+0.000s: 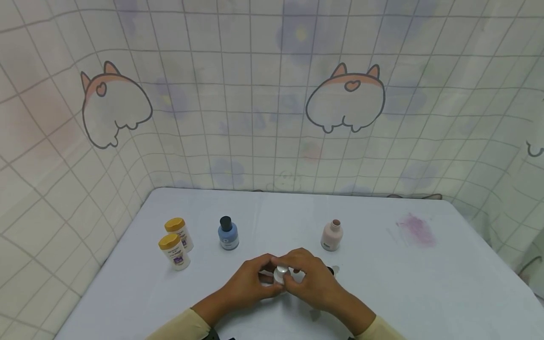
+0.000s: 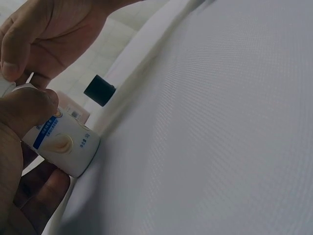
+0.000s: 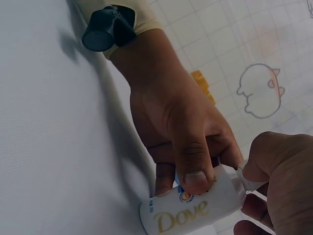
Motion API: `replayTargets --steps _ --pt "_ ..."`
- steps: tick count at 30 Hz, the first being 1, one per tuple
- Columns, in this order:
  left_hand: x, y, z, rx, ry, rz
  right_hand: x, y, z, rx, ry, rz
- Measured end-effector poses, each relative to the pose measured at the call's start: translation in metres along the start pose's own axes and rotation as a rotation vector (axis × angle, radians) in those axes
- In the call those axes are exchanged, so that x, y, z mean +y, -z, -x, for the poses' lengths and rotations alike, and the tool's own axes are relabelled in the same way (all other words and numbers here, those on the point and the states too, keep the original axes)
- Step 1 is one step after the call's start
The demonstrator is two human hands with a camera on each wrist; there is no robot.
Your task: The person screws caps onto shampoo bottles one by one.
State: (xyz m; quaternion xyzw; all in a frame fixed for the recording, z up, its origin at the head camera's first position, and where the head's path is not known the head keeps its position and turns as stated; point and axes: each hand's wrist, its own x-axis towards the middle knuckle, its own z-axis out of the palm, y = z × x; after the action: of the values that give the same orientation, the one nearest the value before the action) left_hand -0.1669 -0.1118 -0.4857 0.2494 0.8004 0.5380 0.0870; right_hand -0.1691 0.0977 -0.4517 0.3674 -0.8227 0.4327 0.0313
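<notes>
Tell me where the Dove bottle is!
In the head view, the Dove bottle is low, near the middle, held by the left hand and right hand, below and left of the pink bottle.

Person, long sleeves, pale yellow-beige: left sleeve (image 1: 180, 326), right sleeve (image 1: 379, 330), both ending at wrist. Left hand (image 1: 247, 283) and right hand (image 1: 313, 279) bare. Left wrist: blackish device (image 3: 121, 25) over sleeve end, chunky body plus stubby round barrel (image 3: 98, 41), flat end face. Right wrist: dark bit at bottom frame edge, too small to tell. Left thumbnail short.
</notes>
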Motion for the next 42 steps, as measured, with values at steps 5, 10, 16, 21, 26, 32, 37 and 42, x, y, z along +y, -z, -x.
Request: replayTargets --steps 5,10,16,21,26,32,37,42 --pt "0.0009 -0.0006 0.0012 0.0 0.029 -0.015 -0.0005 0.0002 0.0001 0.001 -0.008 0.001" --pt "0.0007 -0.0013 0.0002 0.01 0.019 -0.051 -0.0013 0.0006 0.0021 0.022 -0.102 -0.006" --pt "-0.0006 -0.0018 -0.0005 0.011 0.005 -0.056 -0.0011 -0.0013 0.0028 0.046 -0.181 0.012" --pt "-0.0007 -0.0013 -0.0012 0.006 0.017 -0.074 -0.0001 -0.0018 0.0046 0.05 -0.171 0.018" --pt "-0.0004 -0.0006 -0.0009 -0.005 0.044 -0.066 0.0009 -0.0015 0.0051 0.06 -0.096 0.002" --pt "-0.002 -0.0007 -0.0015 -0.001 0.006 -0.052 0.0023 -0.0025 0.0042 0.047 -0.089 -0.001" --pt "-0.0027 -0.0004 -0.002 -0.006 0.0 -0.053 0.0006 -0.003 0.0055 0.08 -0.183 0.022" --pt "-0.0034 -0.0002 -0.0027 0.0 0.013 -0.068 0.0002 -0.0025 0.0049 0.084 -0.209 0.03"
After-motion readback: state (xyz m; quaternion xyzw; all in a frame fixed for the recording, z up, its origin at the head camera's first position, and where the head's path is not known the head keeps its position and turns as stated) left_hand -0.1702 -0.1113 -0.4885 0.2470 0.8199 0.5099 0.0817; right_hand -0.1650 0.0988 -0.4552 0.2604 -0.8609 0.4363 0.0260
